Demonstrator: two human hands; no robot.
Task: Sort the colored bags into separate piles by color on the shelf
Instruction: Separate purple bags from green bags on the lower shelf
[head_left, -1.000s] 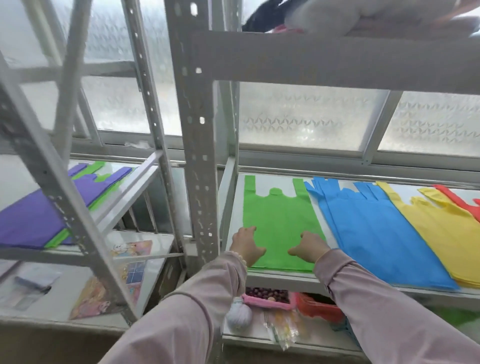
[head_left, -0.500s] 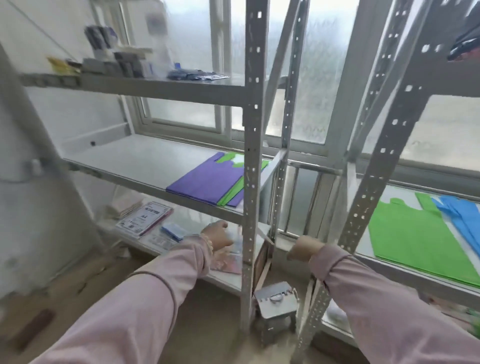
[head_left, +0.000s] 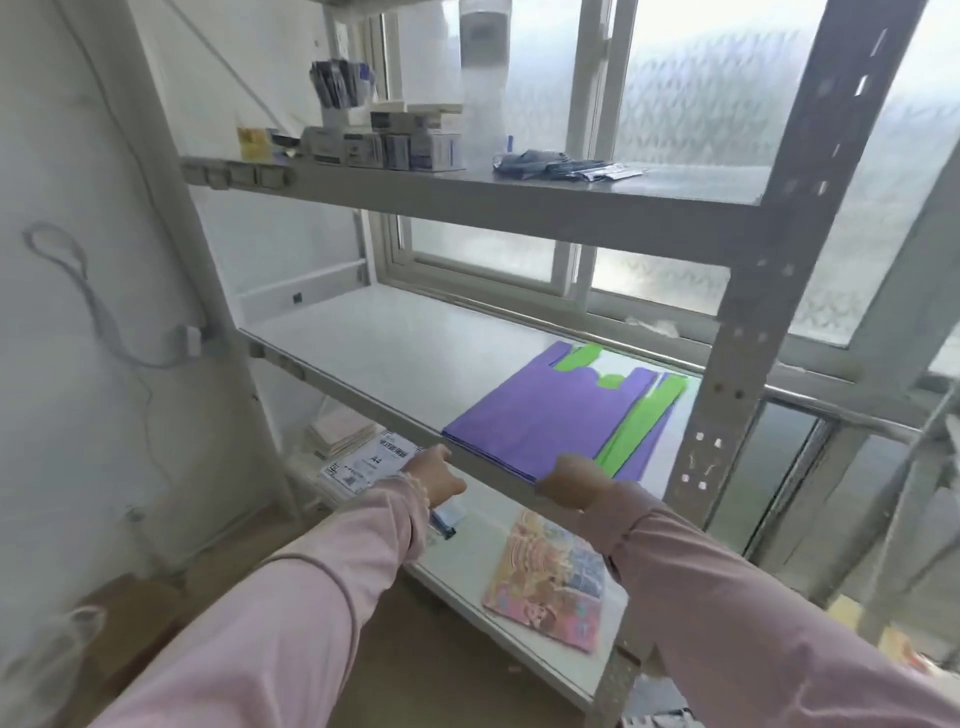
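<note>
Item: purple bag (head_left: 540, 415), flat, topmost of a small stack on the right part of the middle shelf (head_left: 395, 353), handles toward the far side, near edge at the shelf's front lip.
- Green bag (head_left: 641, 421): under the purple one, showing at the handle cut-outs and as a strip along the right side; more purple shows beneath it at the right edge.
- Left hand (head_left: 434, 475): at the shelf's front lip, just beside the stack's near left corner; blurred, so its grip cannot be told.
- Right hand (head_left: 571, 480): at the stack's near edge, back of the hand toward the camera, fingers hidden; grip cannot be told.
- Pink sleeves (head_left: 727, 597) on both arms.
- Lower shelf: picture book (head_left: 550, 582) at right, A4 paper pack (head_left: 369, 462) at left.
- Upper shelf: small boxes (head_left: 405, 145), dark packets (head_left: 561, 169).
- Far side: frosted window (head_left: 701, 104).
</note>
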